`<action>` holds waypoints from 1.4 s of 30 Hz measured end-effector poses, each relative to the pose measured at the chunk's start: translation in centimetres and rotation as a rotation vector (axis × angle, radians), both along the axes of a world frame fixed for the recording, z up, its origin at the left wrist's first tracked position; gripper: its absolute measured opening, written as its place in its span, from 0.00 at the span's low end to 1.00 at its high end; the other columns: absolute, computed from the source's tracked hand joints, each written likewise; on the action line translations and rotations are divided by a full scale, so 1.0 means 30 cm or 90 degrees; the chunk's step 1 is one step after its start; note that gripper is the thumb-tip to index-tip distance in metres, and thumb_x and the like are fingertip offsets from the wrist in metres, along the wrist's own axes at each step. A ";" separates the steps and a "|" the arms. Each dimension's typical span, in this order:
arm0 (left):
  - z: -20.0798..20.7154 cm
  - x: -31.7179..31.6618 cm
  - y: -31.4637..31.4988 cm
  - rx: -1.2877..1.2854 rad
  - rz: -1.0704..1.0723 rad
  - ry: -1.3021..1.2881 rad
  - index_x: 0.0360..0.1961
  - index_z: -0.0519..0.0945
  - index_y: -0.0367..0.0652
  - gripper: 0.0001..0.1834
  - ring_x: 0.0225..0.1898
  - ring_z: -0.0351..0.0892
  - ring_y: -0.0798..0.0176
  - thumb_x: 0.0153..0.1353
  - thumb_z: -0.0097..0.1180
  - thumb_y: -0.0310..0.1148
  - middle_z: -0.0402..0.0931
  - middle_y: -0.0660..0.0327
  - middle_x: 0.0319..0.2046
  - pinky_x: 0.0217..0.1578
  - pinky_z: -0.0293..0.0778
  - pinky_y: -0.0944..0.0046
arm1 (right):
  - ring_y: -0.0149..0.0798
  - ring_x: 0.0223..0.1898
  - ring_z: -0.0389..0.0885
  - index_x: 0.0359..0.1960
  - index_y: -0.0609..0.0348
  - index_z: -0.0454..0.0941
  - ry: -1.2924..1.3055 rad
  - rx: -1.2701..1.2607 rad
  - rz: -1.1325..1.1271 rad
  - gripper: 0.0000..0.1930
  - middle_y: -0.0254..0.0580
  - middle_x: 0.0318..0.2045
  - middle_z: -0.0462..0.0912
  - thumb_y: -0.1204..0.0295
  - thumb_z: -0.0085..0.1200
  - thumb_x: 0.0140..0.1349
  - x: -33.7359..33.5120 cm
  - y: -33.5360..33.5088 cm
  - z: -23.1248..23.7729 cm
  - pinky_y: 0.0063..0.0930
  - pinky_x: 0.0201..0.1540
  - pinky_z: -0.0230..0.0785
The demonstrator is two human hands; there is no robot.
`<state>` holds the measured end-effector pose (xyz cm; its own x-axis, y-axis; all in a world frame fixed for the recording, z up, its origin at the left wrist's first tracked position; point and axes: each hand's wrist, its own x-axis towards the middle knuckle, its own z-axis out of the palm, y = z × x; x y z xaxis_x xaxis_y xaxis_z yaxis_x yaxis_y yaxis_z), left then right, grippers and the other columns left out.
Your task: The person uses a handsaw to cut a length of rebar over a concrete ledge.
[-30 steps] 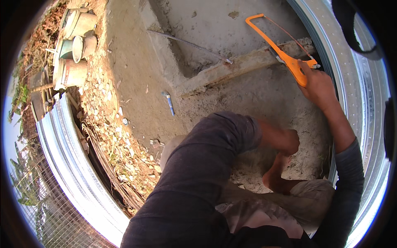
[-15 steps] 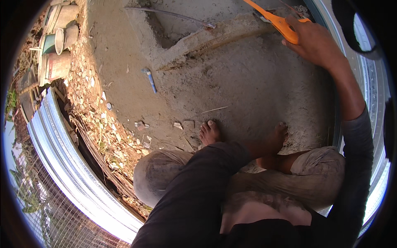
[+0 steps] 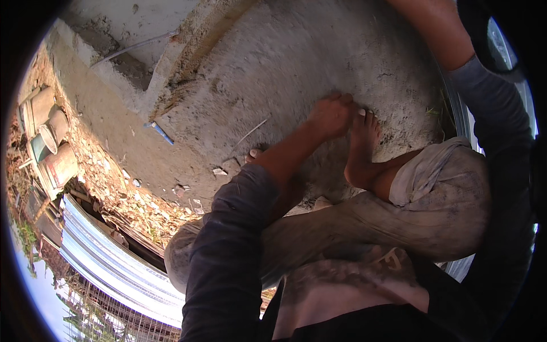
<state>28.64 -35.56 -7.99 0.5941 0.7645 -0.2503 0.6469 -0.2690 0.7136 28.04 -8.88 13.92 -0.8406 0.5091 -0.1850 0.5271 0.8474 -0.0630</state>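
Observation:
My left hand [image 3: 333, 115] is closed in a fist, low over the grey cement surface [image 3: 296, 68], just beside the toes of my bare right foot [image 3: 362, 151]. Its palm side is hidden, so anything inside the fingers cannot be seen. Of my right arm only the sleeve and bare forearm [image 3: 436, 31] show; the hand lies beyond the top edge. A thin pale stick [image 3: 251, 130] rests on the cement, left of my left forearm. Farther left lies a small blue stick-like item [image 3: 160, 133].
A raised cement ledge [image 3: 185, 57] borders a recess at the upper left, with a thin rod [image 3: 134, 49] across it. Buckets [image 3: 57, 162] stand at the far left, beside rubble [image 3: 114, 182]. Corrugated metal sheets [image 3: 108, 245] lie below them. More metal sheeting runs along the right.
The view has swung to the right. My right hand, earlier gripping an orange-handled tool, has gone out past the top edge with it. My left fist has come into plain sight by my foot.

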 end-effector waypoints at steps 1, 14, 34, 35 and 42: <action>-0.013 0.018 -0.011 0.050 0.011 0.014 0.51 0.87 0.52 0.16 0.58 0.77 0.54 0.64 0.57 0.39 0.80 0.59 0.56 0.57 0.74 0.53 | 0.54 0.40 0.85 0.55 0.60 0.77 -0.001 -0.004 -0.004 0.24 0.53 0.37 0.86 0.57 0.64 0.65 0.004 -0.004 -0.002 0.45 0.47 0.77; -0.026 0.206 -0.152 0.184 -0.112 0.036 0.49 0.89 0.60 0.18 0.69 0.62 0.50 0.60 0.61 0.49 0.71 0.68 0.62 0.71 0.50 0.36 | 0.55 0.41 0.85 0.48 0.63 0.81 -0.027 -0.022 -0.011 0.22 0.54 0.39 0.86 0.55 0.65 0.64 0.008 -0.011 0.009 0.44 0.48 0.76; 0.079 0.186 -0.119 0.249 -0.198 0.113 0.55 0.84 0.38 0.26 0.66 0.73 0.51 0.66 0.52 0.47 0.78 0.52 0.59 0.71 0.60 0.51 | 0.55 0.48 0.84 0.50 0.61 0.81 -0.070 0.065 -0.047 0.23 0.54 0.43 0.86 0.55 0.66 0.63 -0.004 -0.040 0.014 0.44 0.53 0.74; 0.060 0.163 -0.115 0.140 -0.222 0.084 0.53 0.85 0.38 0.25 0.62 0.76 0.49 0.65 0.53 0.46 0.80 0.51 0.56 0.68 0.63 0.50 | 0.55 0.49 0.84 0.50 0.61 0.81 -0.070 0.059 -0.044 0.23 0.54 0.44 0.86 0.55 0.66 0.62 -0.013 -0.033 0.016 0.44 0.53 0.74; 0.439 -0.522 0.344 -0.035 -0.162 0.130 0.40 0.87 0.46 0.10 0.42 0.87 0.53 0.65 0.62 0.39 0.86 0.55 0.34 0.50 0.78 0.52 | 0.54 0.50 0.84 0.51 0.54 0.82 -0.111 -0.113 -0.068 0.23 0.55 0.45 0.86 0.54 0.67 0.61 -0.019 0.027 0.046 0.45 0.54 0.74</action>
